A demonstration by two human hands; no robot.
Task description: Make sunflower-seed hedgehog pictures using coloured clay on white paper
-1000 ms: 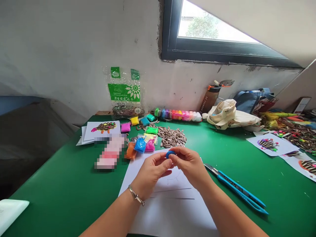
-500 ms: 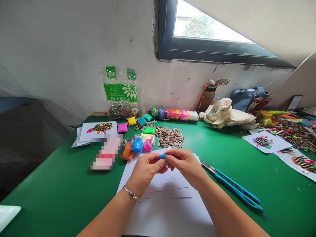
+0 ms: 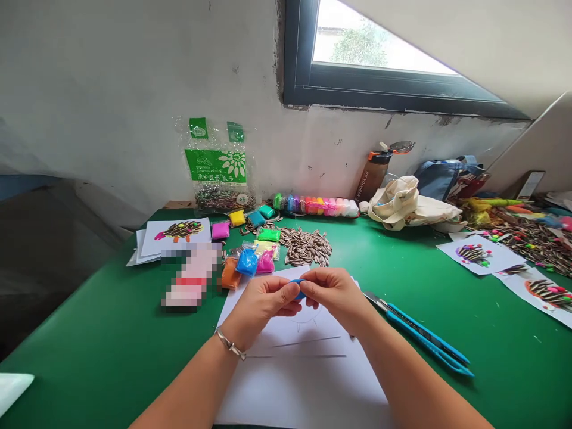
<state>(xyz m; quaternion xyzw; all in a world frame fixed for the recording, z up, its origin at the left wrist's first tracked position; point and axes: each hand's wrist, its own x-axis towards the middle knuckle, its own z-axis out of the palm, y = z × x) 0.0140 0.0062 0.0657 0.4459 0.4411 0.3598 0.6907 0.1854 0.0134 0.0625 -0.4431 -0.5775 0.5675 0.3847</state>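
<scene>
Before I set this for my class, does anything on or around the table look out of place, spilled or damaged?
Loose seeds lie heaped on the table outside the plastic bag, perhaps deliberately. A blue-handled tool lies beside the paper, its metal tip bare. The wall looks chipped around the window frame.

The paper (image 3: pixel 286 387) is white, with a faint grey outline (image 3: pixel 306 323) and two darker grey strokes (image 3: pixel 304 356). Over it, the lump of clay (image 3: pixel 298 289) is bright blue. Around the paper, the desk (image 3: pixel 111 333) is plain green. Beyond the paper, the seeds (image 3: pixel 308 247) are striped dark brown and pale, and the packets (image 3: pixel 246 262) are orange, blue, pink, yellow, green and teal. Right of the paper, the cutter (image 3: pixel 431 336) is light blue and black.
</scene>
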